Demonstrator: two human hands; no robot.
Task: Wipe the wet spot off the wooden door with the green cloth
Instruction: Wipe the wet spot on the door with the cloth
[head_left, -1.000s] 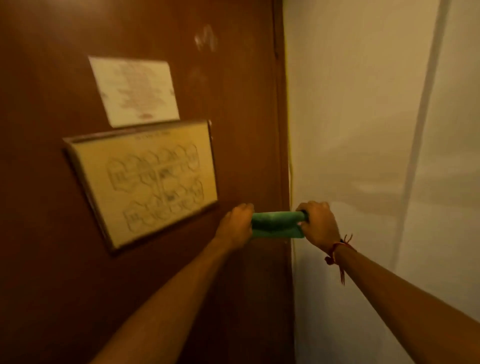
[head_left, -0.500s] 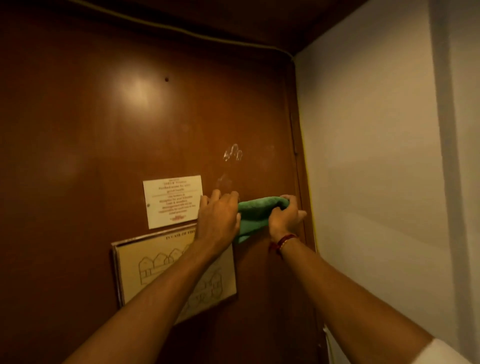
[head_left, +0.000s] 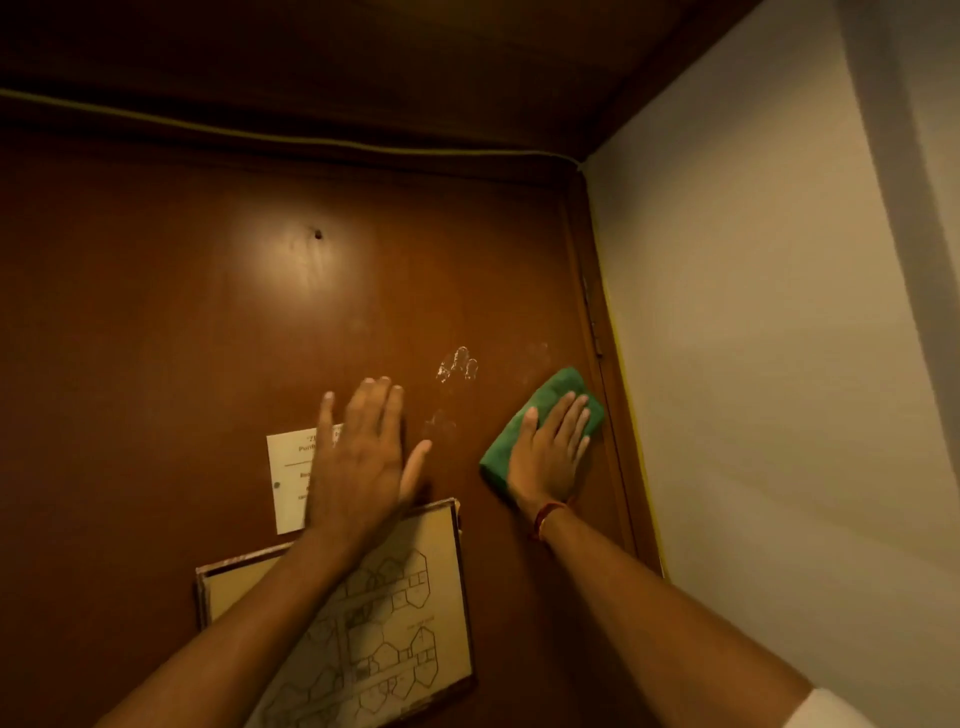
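- Right hand (head_left: 550, 457): flat, fingers spread, palm pressing the green cloth (head_left: 524, 431) against the wooden door (head_left: 208, 338) near its hinge-side edge. Half a second ago both hands held the cloth bunched between them; it now lies under the right hand alone.
- Left hand (head_left: 361, 457): released from the cloth, open with fingers extended, held in front of the small white notice (head_left: 285, 473); whether it touches the door cannot be told.
- Wet spot (head_left: 457, 364): pale droplet marks up and to the left of the cloth, between the two hands, apart from the cloth and not yet covered. A fainter smear (head_left: 439, 423) shows just below it.
- Framed floor plan (head_left: 374, 623): fixed to the door beneath the left forearm.
- Interpretation: the cloth is set for one-handed wiping; the stroke across the spot appears still to come.
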